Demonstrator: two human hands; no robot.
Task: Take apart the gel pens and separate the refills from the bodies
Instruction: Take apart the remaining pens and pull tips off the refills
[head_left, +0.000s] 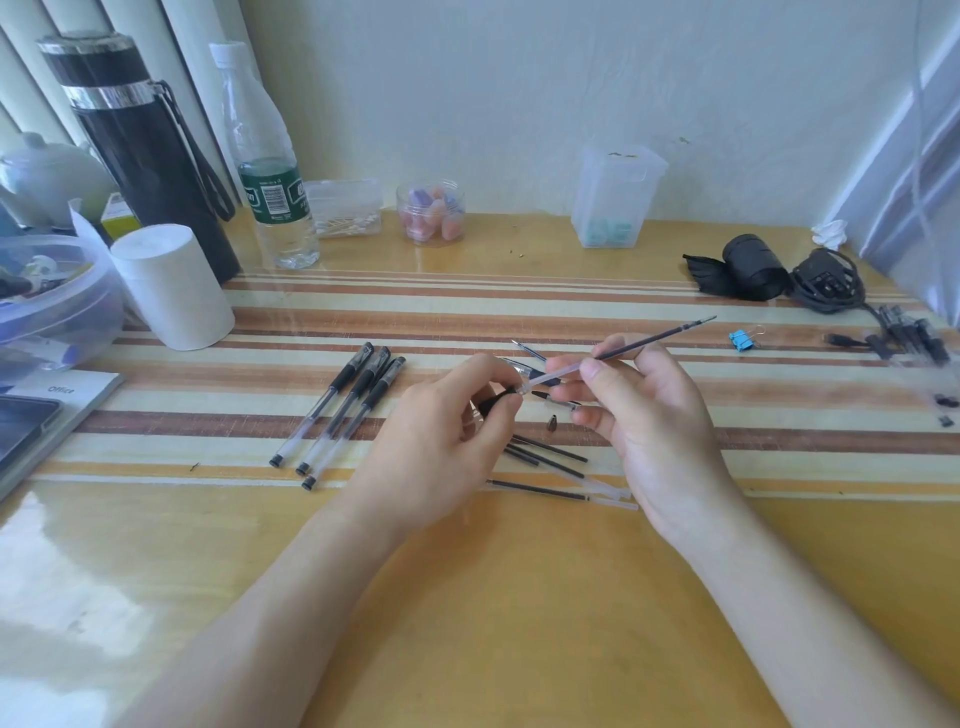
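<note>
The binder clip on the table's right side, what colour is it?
The binder clip is light blue with silvery wire handles; the head view shows it.

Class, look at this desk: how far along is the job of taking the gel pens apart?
Done: several bare refills lie beneath the hands, beside a loose tip cone. In hand: the right hand pinches a refill, apparently drawn out of the black pen piece that the left hand grips. Left: three pens on the left look fully assembled.
</note>
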